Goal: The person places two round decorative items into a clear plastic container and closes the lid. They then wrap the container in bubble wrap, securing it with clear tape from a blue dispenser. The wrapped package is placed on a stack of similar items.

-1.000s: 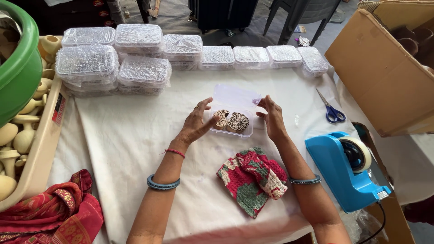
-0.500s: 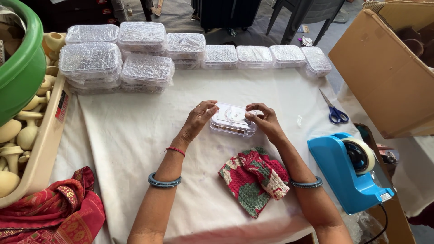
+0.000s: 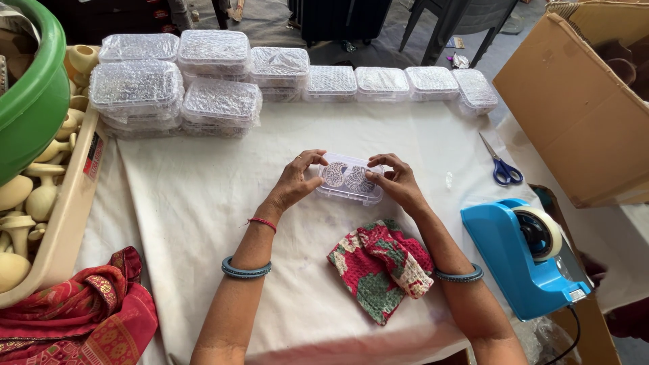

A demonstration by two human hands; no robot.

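Hands meet on small clear box, each grip pinching 1 short end; long axis runs left-right across worktop, both equally near.

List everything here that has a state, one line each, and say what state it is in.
Small clear plastic box: lid shut, two patterned pieces inside, pinched by both hands.
Left hand: gripping box's left end.
Right hand: gripping box's right end.
Blue-handled scissors: closed, lying flat.
Blue tape dispenser: roll loaded.
Brown cardboard carton: open.
Red-green patterned cloth: crumpled.
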